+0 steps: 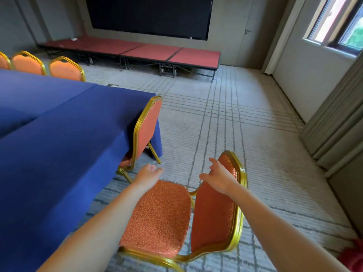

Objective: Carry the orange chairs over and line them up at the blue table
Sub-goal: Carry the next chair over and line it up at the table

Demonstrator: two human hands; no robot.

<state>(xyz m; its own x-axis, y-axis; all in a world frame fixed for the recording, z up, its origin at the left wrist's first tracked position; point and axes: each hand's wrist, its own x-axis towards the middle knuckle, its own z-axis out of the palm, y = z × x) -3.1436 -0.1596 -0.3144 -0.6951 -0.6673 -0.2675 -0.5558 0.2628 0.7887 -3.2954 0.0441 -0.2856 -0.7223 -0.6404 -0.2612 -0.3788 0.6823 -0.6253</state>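
An orange chair [163,216] with a gold frame stands on the carpet below me, its seat facing the blue table [59,134] and its backrest on the right. My left hand [148,174] hovers over the front of the seat, fingers loose, holding nothing. My right hand [218,176] is spread just in front of the backrest's top, touching nothing that I can see. A second orange chair [147,130] is pushed under the table's near corner. Further orange chairs [65,68] line the table's far side.
A low red stage [157,53] runs along the back wall under a large dark screen [149,14]. Patterned grey carpet [245,134] spreads to the right. A grey wall panel and curtain [337,124] stand at the right, under a window [341,24].
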